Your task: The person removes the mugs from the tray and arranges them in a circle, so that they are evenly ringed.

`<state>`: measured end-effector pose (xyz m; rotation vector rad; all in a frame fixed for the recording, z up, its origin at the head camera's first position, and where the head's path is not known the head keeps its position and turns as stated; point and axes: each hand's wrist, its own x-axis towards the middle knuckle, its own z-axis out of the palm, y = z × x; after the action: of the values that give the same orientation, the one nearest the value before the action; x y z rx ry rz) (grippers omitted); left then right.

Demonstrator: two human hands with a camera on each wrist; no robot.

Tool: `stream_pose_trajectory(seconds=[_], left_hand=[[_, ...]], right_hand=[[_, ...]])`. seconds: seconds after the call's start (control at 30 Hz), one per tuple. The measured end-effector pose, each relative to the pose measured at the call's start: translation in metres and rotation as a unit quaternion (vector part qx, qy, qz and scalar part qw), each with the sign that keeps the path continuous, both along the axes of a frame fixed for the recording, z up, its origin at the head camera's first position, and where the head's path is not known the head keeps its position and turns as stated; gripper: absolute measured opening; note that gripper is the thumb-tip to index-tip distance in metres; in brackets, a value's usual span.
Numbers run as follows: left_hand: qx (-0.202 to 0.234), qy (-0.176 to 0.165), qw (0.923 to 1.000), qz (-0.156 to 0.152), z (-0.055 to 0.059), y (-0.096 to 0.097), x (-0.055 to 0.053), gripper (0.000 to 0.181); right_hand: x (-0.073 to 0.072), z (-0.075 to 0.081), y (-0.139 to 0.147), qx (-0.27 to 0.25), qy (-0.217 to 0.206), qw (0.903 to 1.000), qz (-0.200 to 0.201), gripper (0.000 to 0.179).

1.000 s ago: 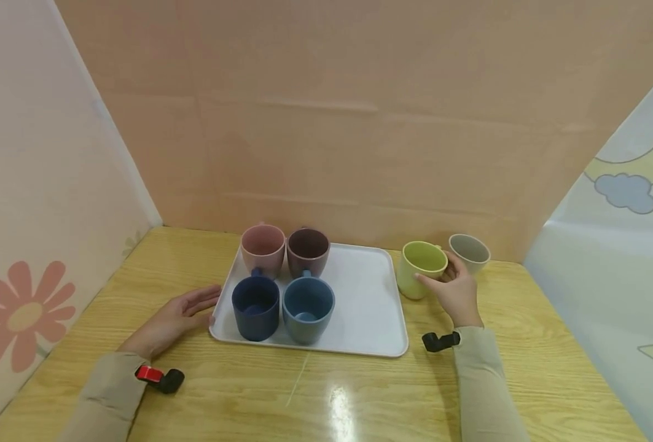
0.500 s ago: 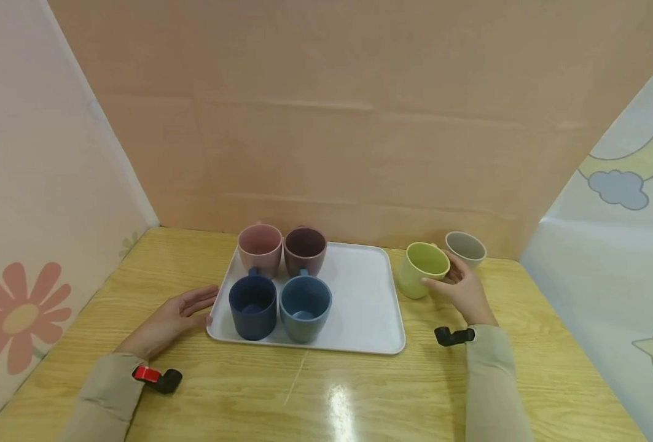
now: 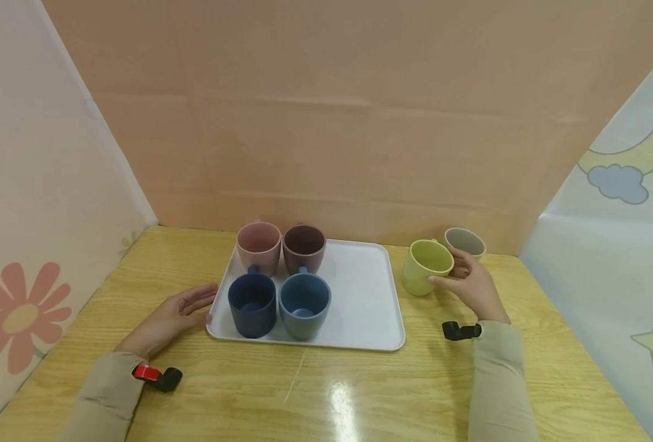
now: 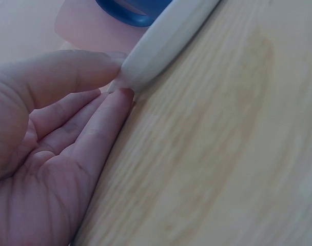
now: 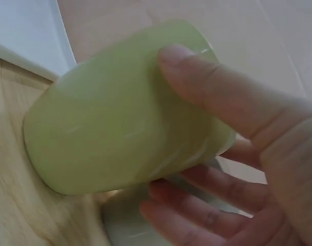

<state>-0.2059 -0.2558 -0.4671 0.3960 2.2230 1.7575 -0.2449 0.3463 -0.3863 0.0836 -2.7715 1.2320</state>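
My right hand (image 3: 470,283) holds a yellow-green mug (image 3: 422,273) to the right of the tray, with the thumb on its near side and the fingers behind. In the right wrist view, the thumb presses on the wall of the mug (image 5: 104,118). A grey cup (image 3: 464,242) stands just behind that hand, partly hidden. At the left edge of a white tray (image 3: 365,294), my left hand (image 3: 166,319) rests with fingers extended. The left wrist view shows its thumb (image 4: 79,72) touching the tray rim (image 4: 156,54).
On the tray's left half stand a pink mug (image 3: 260,252), a dark purple mug (image 3: 304,252), a navy mug (image 3: 252,310) and a blue mug (image 3: 304,310). Behind the wooden table (image 3: 249,393) rises a peach-coloured backdrop (image 3: 326,123), with patterned panels at both sides.
My right hand and the yellow-green mug have shifted a little to the right, away from the tray. The left hand stays at the tray's edge.
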Motion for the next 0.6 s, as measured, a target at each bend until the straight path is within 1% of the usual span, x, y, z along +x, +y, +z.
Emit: stream_pose_trajectory(seconds=[0.1, 0.17, 0.23, 0.3, 0.37, 0.47, 0.53, 0.6], left_hand=[[0.002, 0.000, 1.0000, 0.001, 0.000, 0.000, 0.000, 0.070], [0.002, 0.000, 1.0000, 0.000, -0.001, 0.000, 0.000, 0.070], [0.002, 0.002, 1.0000, -0.001, -0.001, -0.001, -0.001, 0.069], [0.002, 0.001, 1.0000, 0.001, -0.001, -0.001, -0.001, 0.069], [0.003, -0.001, 1.0000, 0.001, 0.000, -0.001, -0.001, 0.069], [0.006, -0.007, 1.0000, 0.002, 0.001, -0.001, 0.000, 0.070], [0.009, -0.008, 0.9999, 0.001, 0.002, -0.001, 0.000, 0.070], [0.012, -0.007, 0.9999, -0.001, 0.003, 0.000, 0.001, 0.070]], right_hand=[[0.006, 0.011, -0.002, 0.019, -0.002, 0.9998, -0.007, 0.094], [0.011, 0.019, -0.004, 0.028, 0.009, 0.9994, -0.018, 0.089], [0.016, 0.028, -0.008, 0.024, 0.030, 0.9988, -0.031, 0.082], [0.020, 0.036, -0.014, 0.022, 0.062, 0.9969, -0.044, 0.072], [0.023, 0.042, -0.021, 0.013, 0.100, 0.9939, -0.044, 0.061], [0.023, 0.045, -0.035, 0.000, 0.145, 0.9891, -0.025, 0.047], [0.021, 0.044, -0.044, -0.029, 0.159, 0.9869, 0.002, 0.041], [0.019, 0.042, -0.054, -0.064, 0.157, 0.9851, 0.029, 0.038]])
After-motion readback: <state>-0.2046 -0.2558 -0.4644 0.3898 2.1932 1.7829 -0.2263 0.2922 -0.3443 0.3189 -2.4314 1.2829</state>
